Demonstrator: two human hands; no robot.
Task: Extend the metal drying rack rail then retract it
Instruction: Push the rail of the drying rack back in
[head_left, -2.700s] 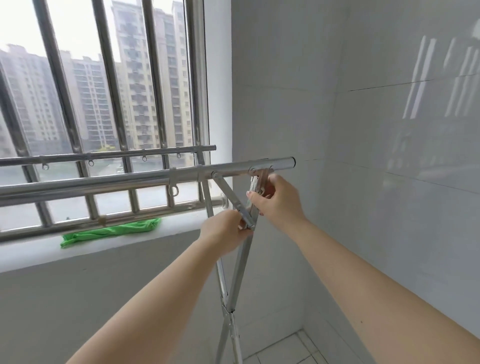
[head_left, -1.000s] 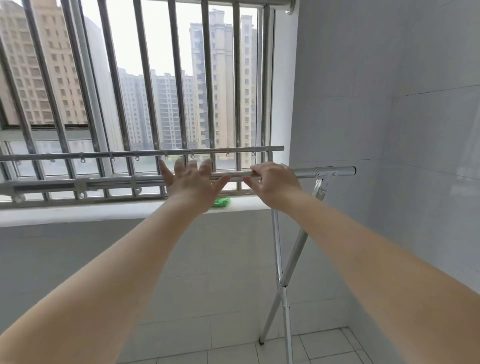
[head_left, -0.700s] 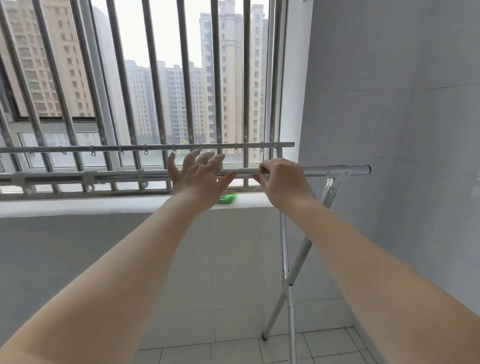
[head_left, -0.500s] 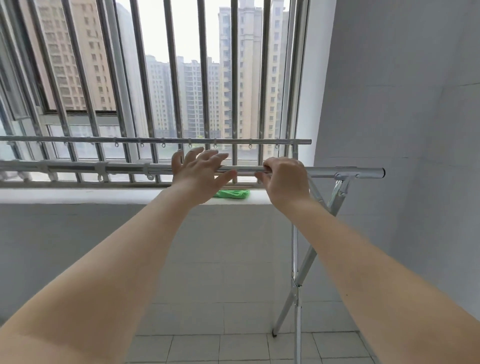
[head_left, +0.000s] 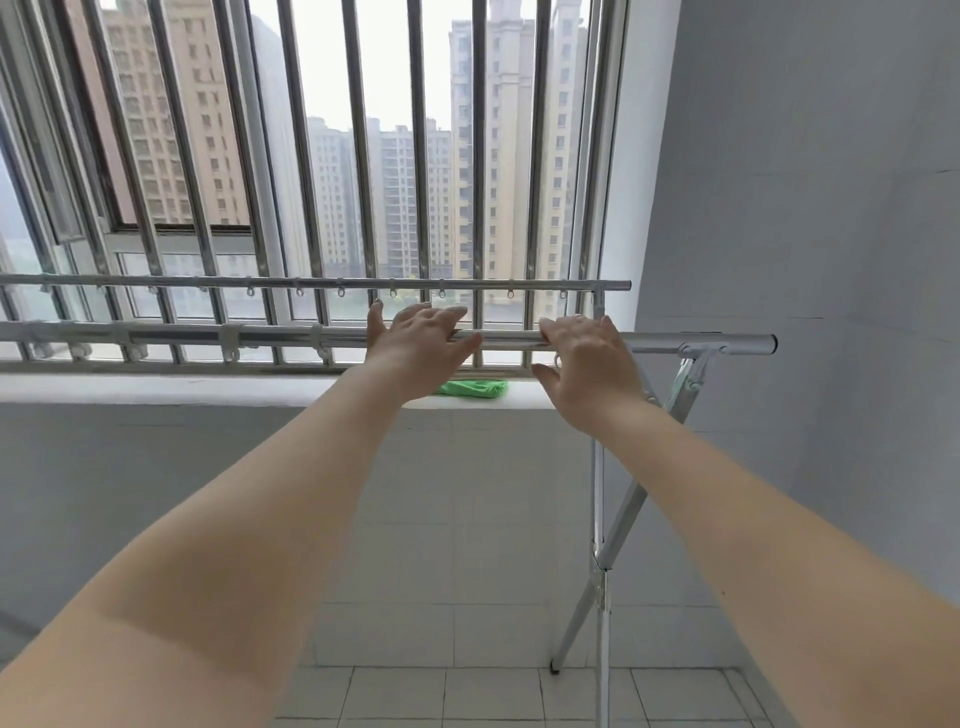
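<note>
A: Silver metal drying rack rail (head_left: 675, 343), where is it?
B: Running left to right in front of the barred window.
A: And the hands?
B: Left hand (head_left: 415, 348) rests on it, fingers spread wide. Right hand (head_left: 587, 358) curls loosely over it, thumb beneath.

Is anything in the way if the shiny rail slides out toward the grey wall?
Nothing visible blocks it. The near silver metal rail ends in open air short of the grey tiled wall, with both hands already on it.
</note>
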